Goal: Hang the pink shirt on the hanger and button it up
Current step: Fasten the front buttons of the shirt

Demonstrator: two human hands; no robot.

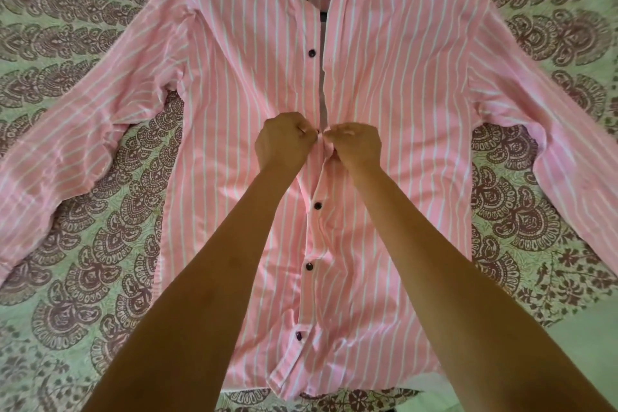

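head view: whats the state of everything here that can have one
pink shirt: flat on the bedsheet, front open from mid-chest up, closed below
top button: unfastened
lower three buttons: look fastened
left hand: fingers pinch the shirt's front edge
right hand: fingers pinch the facing front edge

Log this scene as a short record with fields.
garment: pink white-striped shirt, flat, front up
surface: green paisley-print bedspread
left hand: pinches one front edge, mid-shirt
right hand: pinches the opposite edge
lower dark buttons: three, apparently fastened
upper dark button: unfastened, front gapes
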